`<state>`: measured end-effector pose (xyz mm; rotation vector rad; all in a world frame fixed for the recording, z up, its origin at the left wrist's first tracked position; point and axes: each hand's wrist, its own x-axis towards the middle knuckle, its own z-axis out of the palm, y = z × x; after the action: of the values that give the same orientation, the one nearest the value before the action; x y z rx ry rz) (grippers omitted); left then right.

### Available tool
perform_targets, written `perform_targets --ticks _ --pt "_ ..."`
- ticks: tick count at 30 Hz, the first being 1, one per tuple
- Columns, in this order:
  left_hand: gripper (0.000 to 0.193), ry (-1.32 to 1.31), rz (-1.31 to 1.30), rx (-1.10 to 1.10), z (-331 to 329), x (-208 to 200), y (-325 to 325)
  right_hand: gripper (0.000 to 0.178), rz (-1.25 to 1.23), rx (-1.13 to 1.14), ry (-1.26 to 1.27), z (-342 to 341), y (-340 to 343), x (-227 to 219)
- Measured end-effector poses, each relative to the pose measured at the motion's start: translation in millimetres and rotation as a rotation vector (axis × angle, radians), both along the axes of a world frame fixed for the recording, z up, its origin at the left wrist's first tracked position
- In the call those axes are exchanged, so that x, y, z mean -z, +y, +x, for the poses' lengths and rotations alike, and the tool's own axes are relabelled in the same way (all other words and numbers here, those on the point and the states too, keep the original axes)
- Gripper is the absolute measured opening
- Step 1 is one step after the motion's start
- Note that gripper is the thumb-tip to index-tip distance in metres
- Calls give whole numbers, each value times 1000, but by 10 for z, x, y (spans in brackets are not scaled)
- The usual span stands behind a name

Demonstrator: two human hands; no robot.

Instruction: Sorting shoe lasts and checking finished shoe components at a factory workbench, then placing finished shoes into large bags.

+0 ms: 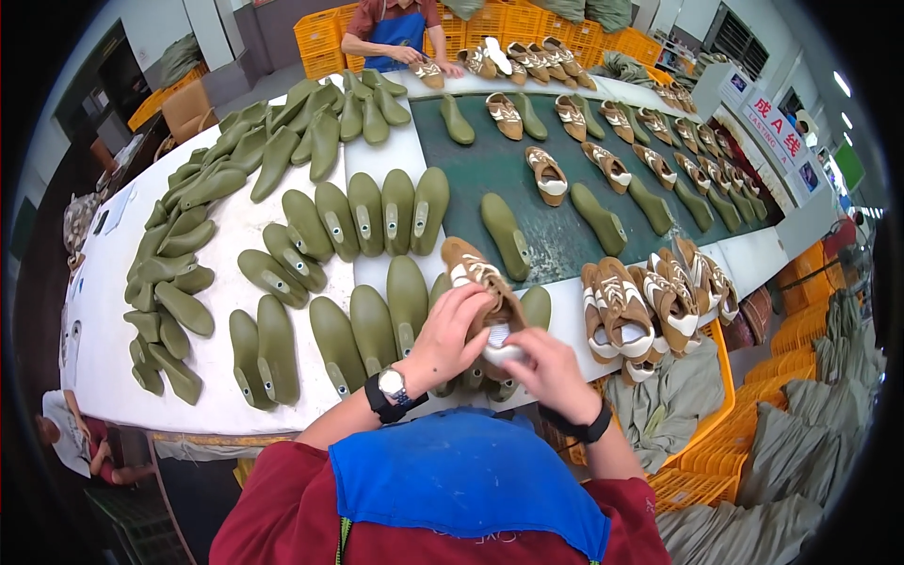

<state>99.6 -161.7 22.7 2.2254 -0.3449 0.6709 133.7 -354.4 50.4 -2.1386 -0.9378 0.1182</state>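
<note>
A long white-topped table (94, 320) spans the view, a dark green rectangular belt surface (556, 235) set into its right half. Olive-green, foot-shaped lasts (306, 221) cover the left side in a pile and rows. Above the near ones, over the table's front edge, is a brown lace-up shoe with white trim (482, 271), its long axis slanting, toe pointing away and slightly left, heel toward the person. The left hand (452, 330) grasps its left side by the opening; the right hand (551, 372) pinches the white heel. 1 round-faced silver watch (391, 381) circles the left wrist.

The left hand (450, 330) hides — partly — a shoe (485, 271).
</note>
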Motion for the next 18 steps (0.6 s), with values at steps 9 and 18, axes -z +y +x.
perform_targets --ticks 9,18 --pt "58 544 458 -124 -508 612 706 34 -210 70 79 1816 526 -7" --pt "90 836 410 -287 -708 875 805 25 -433 261 -87 3284 1879 1338"
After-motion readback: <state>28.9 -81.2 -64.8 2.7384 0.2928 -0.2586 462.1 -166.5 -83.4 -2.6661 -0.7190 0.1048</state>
